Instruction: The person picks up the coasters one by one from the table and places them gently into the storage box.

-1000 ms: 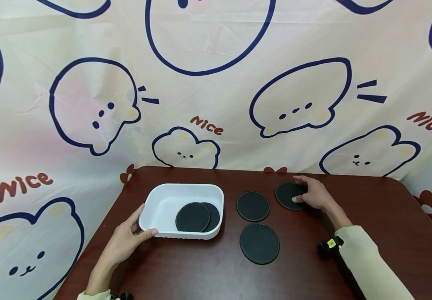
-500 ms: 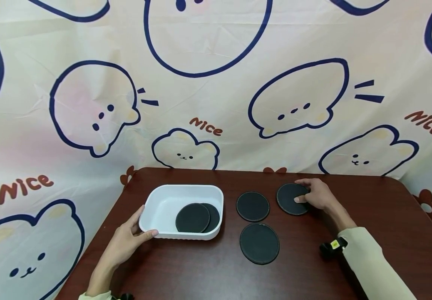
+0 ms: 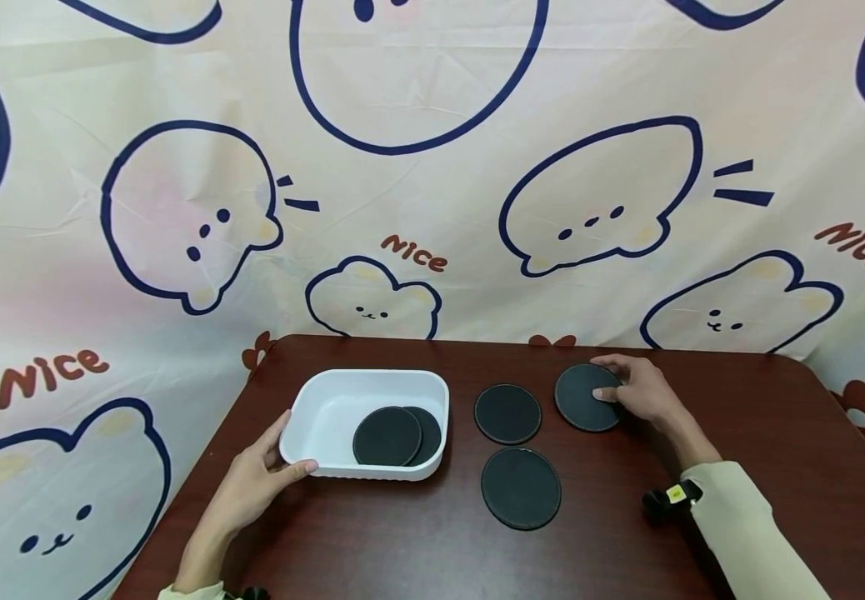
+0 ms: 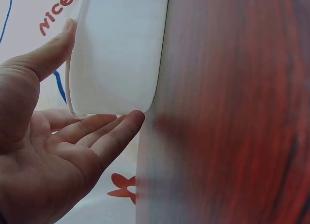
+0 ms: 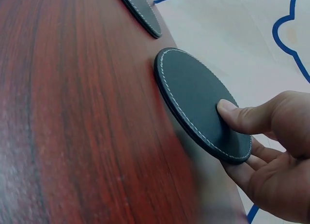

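The person's right hand [image 3: 642, 392] pinches a dark round coaster [image 3: 581, 404] at its right edge, thumb flat on the top face, fingers underneath. Holding it by one side calls for a firm thumb and a level wrist, I'd judge, or the free edge may dip. That edge looks raised off the wooden table [image 3: 372, 537], though from here I can't be sure it is wholly clear. The left hand [image 3: 247, 485] clasps the left end of a white tub [image 3: 323, 421], thumb at the near rim, fingers along the outer wall; a light, steady hold should suffice there.

Inside the tub an upper coaster [image 3: 387, 437] overlaps a lower coaster [image 3: 429, 435]. Between the tub and the right hand lie a far coaster [image 3: 507, 412] and a near coaster [image 3: 521, 489]; the far one and the tub's right wall both stand in the way of a low leftward sweep.
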`<state>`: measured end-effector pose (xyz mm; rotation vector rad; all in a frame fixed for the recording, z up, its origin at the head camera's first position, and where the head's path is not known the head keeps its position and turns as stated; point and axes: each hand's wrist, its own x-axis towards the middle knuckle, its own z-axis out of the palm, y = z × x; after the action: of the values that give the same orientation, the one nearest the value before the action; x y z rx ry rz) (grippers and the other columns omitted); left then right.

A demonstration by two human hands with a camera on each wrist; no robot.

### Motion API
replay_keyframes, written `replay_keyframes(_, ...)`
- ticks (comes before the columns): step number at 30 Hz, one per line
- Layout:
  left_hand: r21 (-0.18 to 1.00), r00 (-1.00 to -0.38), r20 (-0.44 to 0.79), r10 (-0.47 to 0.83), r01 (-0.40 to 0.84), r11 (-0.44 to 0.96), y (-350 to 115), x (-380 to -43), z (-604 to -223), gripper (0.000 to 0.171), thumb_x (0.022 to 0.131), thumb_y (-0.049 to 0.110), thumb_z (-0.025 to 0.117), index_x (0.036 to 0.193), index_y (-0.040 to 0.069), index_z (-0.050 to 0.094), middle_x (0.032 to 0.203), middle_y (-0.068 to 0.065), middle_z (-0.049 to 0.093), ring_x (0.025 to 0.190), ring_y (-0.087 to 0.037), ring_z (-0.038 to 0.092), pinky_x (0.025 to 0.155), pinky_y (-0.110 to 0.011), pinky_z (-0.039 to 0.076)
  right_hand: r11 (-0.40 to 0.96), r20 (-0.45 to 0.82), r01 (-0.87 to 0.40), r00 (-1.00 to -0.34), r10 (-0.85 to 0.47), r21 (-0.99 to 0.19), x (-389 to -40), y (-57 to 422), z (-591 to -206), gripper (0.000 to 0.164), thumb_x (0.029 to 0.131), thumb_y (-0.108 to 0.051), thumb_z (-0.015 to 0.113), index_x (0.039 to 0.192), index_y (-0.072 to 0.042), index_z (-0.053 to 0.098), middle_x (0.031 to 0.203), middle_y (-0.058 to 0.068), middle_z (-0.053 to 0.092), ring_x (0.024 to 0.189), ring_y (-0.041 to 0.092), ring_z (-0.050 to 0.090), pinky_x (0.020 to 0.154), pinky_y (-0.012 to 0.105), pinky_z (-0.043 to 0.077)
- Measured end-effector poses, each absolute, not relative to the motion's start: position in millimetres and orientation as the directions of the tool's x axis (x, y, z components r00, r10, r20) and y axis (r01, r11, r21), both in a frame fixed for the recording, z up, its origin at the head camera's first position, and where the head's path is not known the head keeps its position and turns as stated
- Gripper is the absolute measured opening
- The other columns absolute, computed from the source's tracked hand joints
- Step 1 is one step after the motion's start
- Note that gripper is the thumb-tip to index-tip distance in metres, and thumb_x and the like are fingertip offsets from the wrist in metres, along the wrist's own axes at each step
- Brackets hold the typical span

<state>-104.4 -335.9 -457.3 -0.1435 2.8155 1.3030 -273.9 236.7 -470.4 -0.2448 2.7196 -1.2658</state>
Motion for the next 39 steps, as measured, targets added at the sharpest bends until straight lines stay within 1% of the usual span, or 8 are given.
replay_keyframes(5,0.763,-0.995,-0.072,-0.064,-0.096,0.639,-335.0,-104.6,-457.8,0.106,0.094,0.039,0.084,0.172,0.005,0.02,0.165,-0.031,0.043,0.139,-0.045,0.062,0.098,-0.035,0.062,0.603,-0.061,-0.06,-0.982,-0.178,-0.795,-269.8,244.5,-472.5,0.05,0.102,-0.011,0.073,0.15,-0.001,0.06,0.135,0.031,0.067,0.119,0.04,0.068,0.089,0.034,0.058)
replay_keyframes(8,0.761,-0.995,-0.076,-0.063,-0.099,0.641,-334.5,-104.3,-457.9,0.105,0.095,0.038,0.084,0.172,0.005,0.02,0.165,-0.032,0.043,0.139,-0.045,0.062,0.097,-0.035,0.063,0.58,-0.078,-0.035,-0.982,-0.17,-0.814,-265.0,250.4,-473.3,0.051,0.104,-0.012,0.071,0.152,-0.001,0.058,0.145,0.033,0.063,0.128,0.043,0.064,0.087,0.026,0.055)
replay_keyframes(11,0.753,-0.994,-0.082,-0.065,-0.105,0.649,-333.8,-103.6,-457.5,0.106,0.094,0.039,0.084,0.172,0.006,0.02,0.165,-0.032,0.044,0.139,-0.045,0.063,0.097,-0.035,0.063,0.556,-0.093,-0.024,-0.979,-0.181,-0.831,-261.0,254.7,-472.3,0.053,0.105,-0.014,0.069,0.154,0.0,0.055,0.151,0.033,0.058,0.135,0.045,0.059,0.084,0.022,0.053)
replay_keyframes(17,0.745,-0.995,-0.082,-0.062,-0.102,0.66,-334.1,-104.3,-454.5,0.106,0.095,0.041,0.083,0.172,0.005,0.02,0.165,-0.032,0.044,0.14,-0.046,0.061,0.098,-0.037,0.062,0.506,-0.14,0.019,-0.969,-0.204,-0.863,-260.7,256.9,-466.8,0.053,0.108,-0.015,0.065,0.158,-0.001,0.051,0.154,0.033,0.054,0.117,0.032,0.061,0.078,0.027,0.054)
replay_keyframes(21,0.738,-0.995,-0.079,-0.068,-0.104,0.667,-335.5,-104.8,-452.7,0.107,0.094,0.042,0.083,0.172,0.006,0.019,0.166,-0.031,0.043,0.141,-0.046,0.06,0.098,-0.035,0.062,0.43,-0.165,0.057,-0.962,-0.219,-0.901,-263.8,254.7,-464.1,0.055,0.11,-0.015,0.061,0.161,-0.002,0.047,0.16,0.031,0.05,0.112,0.016,0.066,0.084,0.025,0.06)
replay_keyframes(25,0.738,-0.994,-0.088,-0.068,-0.111,0.666,-335.8,-104.3,-452.2,0.108,0.094,0.042,0.083,0.172,0.005,0.018,0.167,-0.031,0.041,0.143,-0.046,0.059,0.098,-0.034,0.062,0.357,-0.173,0.082,-0.957,-0.233,-0.93,-264.1,252.0,-461.1,0.055,0.111,-0.013,0.059,0.163,-0.001,0.043,0.162,0.03,0.047,0.112,0.003,0.069,0.09,0.023,0.061)
replay_keyframes(32,0.734,-0.993,-0.1,-0.063,-0.116,0.669,-334.1,-104.0,-452.9,0.107,0.095,0.042,0.083,0.172,0.005,0.018,0.167,-0.031,0.04,0.143,-0.047,0.058,0.1,-0.039,0.062,0.291,-0.151,0.075,-0.957,-0.248,-0.954,-258.6,247.4,-456.2,0.055,0.112,-0.013,0.055,0.163,0.001,0.041,0.159,0.034,0.048,0.108,0.0,0.071,0.092,0.024,0.062)
replay_keyframes(39,0.739,-0.991,-0.112,-0.066,-0.128,0.662,-333.8,-104.1,-453.6,0.107,0.095,0.04,0.083,0.172,0.005,0.018,0.168,-0.031,0.038,0.144,-0.046,0.057,0.1,-0.037,0.062,0.256,-0.143,0.076,-0.957,-0.254,-0.964,-254.2,243.0,-450.4,0.056,0.113,-0.016,0.055,0.164,0.0,0.04,0.161,0.033,0.046,0.107,-0.001,0.071,0.093,0.023,0.061)
